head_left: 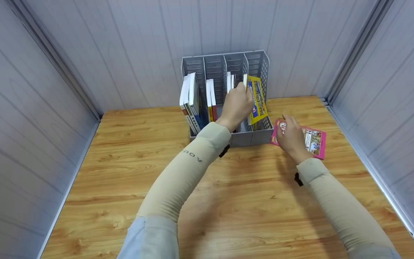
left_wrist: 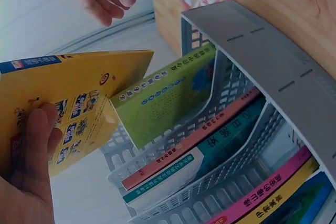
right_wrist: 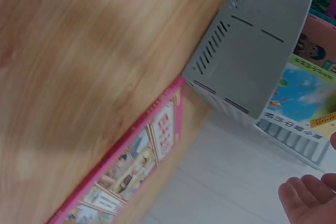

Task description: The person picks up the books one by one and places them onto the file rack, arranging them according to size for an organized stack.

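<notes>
My left hand (head_left: 236, 106) grips a yellow book (head_left: 258, 99) by its edge, tilted above the rightmost compartment of a grey file rack (head_left: 252, 138). In the left wrist view, the thumb lies on the yellow cover, and the book's edge is close to a green book (left_wrist: 168, 98) standing in that end compartment. My right hand (head_left: 293, 138) hovers over a pink book (head_left: 316, 142) lying flat beside the rack. Its fingers are loosely bent and hold nothing, as the right wrist view also shows.
White-edged books (head_left: 192, 102) lean in the leftmost compartment, and thinner ones (head_left: 210, 95) stand in the second. A red-spined book (left_wrist: 194, 140) and teal ones share the third. Corrugated walls (head_left: 146, 50) enclose the wooden table (head_left: 135, 144) at the back and sides.
</notes>
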Motion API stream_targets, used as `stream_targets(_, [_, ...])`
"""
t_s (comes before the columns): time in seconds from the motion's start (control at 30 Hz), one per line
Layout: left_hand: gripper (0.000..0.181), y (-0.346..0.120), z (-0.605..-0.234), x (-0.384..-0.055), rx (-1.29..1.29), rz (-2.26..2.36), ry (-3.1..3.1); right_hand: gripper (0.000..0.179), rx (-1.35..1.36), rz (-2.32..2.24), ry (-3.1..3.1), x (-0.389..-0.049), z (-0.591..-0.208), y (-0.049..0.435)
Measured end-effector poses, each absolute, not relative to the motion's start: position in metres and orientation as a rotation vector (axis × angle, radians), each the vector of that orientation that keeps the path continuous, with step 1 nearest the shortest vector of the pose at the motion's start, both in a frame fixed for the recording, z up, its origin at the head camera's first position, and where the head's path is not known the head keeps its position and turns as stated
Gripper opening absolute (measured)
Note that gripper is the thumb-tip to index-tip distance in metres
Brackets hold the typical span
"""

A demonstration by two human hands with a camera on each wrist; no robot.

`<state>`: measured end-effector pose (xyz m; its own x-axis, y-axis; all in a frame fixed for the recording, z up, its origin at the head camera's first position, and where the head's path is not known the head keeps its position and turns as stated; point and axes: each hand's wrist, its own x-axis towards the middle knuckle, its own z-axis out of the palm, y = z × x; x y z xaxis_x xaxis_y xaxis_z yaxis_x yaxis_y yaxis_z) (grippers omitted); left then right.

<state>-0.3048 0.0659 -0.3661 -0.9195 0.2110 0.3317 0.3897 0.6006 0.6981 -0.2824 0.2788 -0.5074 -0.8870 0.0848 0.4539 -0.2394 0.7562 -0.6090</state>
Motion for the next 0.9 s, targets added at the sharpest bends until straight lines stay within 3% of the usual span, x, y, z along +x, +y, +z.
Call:
stream_targets(0.3, [0.036, 0.083, -0.369, -0.311, -0.585, -0.765, -2.686, 0.042, 0.104, 1.027, -2.578, -0.3, -0.523, 0.274])
stream_targets(0.73, [0.028, 0.1, -0.389, -0.317, -0.5, -0.58, -2.811, 0.038, 0.085, 1.222, -2.635, -0.323, -0.54, 0.279])
stream_targets(0.9, [0.033, 0.106, -0.4, -0.319, -0.503, -0.448, -2.837, 0.038, 0.021, 1.307, -2.653, -0.33, -0.542, 0.283])
